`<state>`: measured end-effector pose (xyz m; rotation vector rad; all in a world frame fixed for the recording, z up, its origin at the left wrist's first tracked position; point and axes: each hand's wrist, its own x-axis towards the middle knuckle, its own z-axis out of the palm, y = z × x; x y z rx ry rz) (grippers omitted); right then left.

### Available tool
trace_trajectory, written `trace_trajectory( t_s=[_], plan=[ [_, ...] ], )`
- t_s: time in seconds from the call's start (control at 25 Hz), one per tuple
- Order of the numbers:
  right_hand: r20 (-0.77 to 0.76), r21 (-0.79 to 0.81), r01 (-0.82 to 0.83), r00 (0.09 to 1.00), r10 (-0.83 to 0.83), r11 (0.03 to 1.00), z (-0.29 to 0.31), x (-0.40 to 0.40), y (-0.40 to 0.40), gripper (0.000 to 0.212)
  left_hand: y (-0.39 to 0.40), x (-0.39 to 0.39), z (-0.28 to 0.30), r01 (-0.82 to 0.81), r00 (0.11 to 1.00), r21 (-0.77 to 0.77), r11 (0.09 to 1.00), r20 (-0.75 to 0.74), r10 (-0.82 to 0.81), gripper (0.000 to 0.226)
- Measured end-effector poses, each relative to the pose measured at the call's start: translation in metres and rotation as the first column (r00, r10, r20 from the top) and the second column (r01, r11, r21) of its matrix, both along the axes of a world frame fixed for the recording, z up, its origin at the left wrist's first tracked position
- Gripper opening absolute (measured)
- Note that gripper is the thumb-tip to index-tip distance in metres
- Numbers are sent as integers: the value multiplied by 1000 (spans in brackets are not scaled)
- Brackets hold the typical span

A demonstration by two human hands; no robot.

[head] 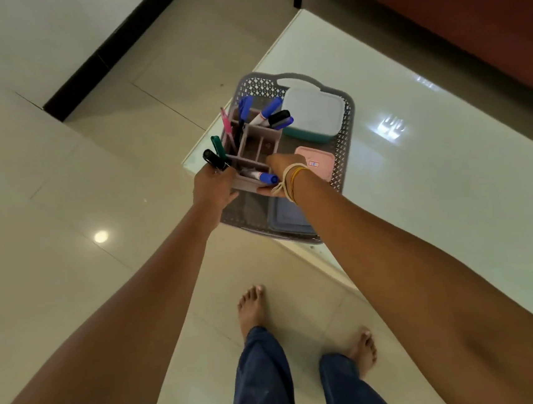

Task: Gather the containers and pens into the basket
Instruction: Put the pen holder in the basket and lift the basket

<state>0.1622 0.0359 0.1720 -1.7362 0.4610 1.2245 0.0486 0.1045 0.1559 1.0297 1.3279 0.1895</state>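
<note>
A grey lattice basket [346, 135] rests on the corner of a white glass table [433, 159]. Inside it lie a teal container with a white lid [313, 114], a small pink container [318, 162] and a blue-lidded container [284, 218]. I hold a mauve pen organizer [258, 145] with several compartments over the basket's left side. My left hand [213, 187] grips its near left side, my right hand [284, 167] its near right side. Several markers [266, 112] in blue, black, green and pink stick out of the organizer.
The table corner juts over a beige tiled floor [63, 205]. A brown sofa [469, 19] runs along the table's far side. A black skirting strip [107, 54] lines the wall at upper left. My bare feet [252, 307] stand on the tiles below the table edge.
</note>
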Motion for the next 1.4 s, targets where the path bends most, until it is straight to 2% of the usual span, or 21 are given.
trace_trajectory(
  t_s=[0.12, 0.24, 0.28, 0.36, 0.4, 0.44, 0.52, 0.6, 0.68, 0.72, 0.76, 0.84, 0.92, 1.0, 1.08, 1.2, 1.4],
  plan=[
    [-18, -45, 80, 997, -81, 996, -14, 2, 9, 7, 15, 4, -13, 123, 992, -46, 991, -7, -124, 31],
    [45, -99, 36, 998, -32, 994, -21, 3, 13, 9, 23, 4, -17, 263, 963, 11, 965, -60, -262, 29],
    [79, -124, 24, 997, -14, 992, -22, 2, 14, 10, 26, 3, -16, 352, 929, 91, 932, -153, -336, 29],
    [140, -178, -6, 990, 31, 984, -23, 2, 13, 11, 31, -2, -9, 564, 805, 276, 778, -396, -442, 28],
    [177, -207, -38, 981, 76, 978, -22, 1, 10, 10, 32, -5, -4, 614, 768, 343, 711, -467, -438, 27],
    [228, -238, -68, 966, 124, 969, -20, 0, 6, 12, 33, -9, -1, 621, 767, 389, 681, -483, -423, 26],
    [403, -334, -84, 888, 223, 939, -21, 0, -10, 23, 35, -19, -3, 577, 805, 445, 685, -452, -385, 31],
    [595, -491, -23, 721, 355, 871, -19, 0, -31, 28, 32, -31, -10, 556, 817, 430, 711, -441, -372, 45],
    [700, -573, 73, 560, 442, 816, -21, 0, -55, 29, 24, -40, -21, 625, 748, 312, 716, -503, -433, 60],
    [712, -598, 109, 527, 464, 794, -24, -3, -67, 31, 19, -44, -26, 665, 701, 236, 709, -524, -484, 63],
    [700, -621, 144, 544, 462, 771, -31, -6, -79, 35, 13, -48, -31, 666, 693, 179, 724, -507, -512, 61],
    [636, -583, 177, 707, 309, 793, -42, -14, -102, 39, 1, -55, -39, 500, 820, 71, 863, -360, -445, 55],
    [524, -502, 99, 825, 212, 859, -53, -27, -123, 36, -7, -64, -48, 348, 911, -12, 937, -233, -341, 55],
    [478, -495, -25, 827, 296, 869, -56, -36, -142, 32, -17, -68, -54, 269, 951, -45, 962, -149, -272, 51],
    [483, -492, -66, 809, 335, 868, -59, -42, -152, 28, -21, -65, -60, 164, 978, -63, 984, -117, -170, 45],
    [497, -466, -24, 820, 284, 884, -62, -51, -162, 25, -37, -66, -62, 47, 995, -103, 994, -87, -57, 34],
    [533, -518, 104, 816, 225, 849, -67, -106, -182, 22, -59, -111, -64, 82, 995, -206, 975, -38, -92, 35]
  ],
)
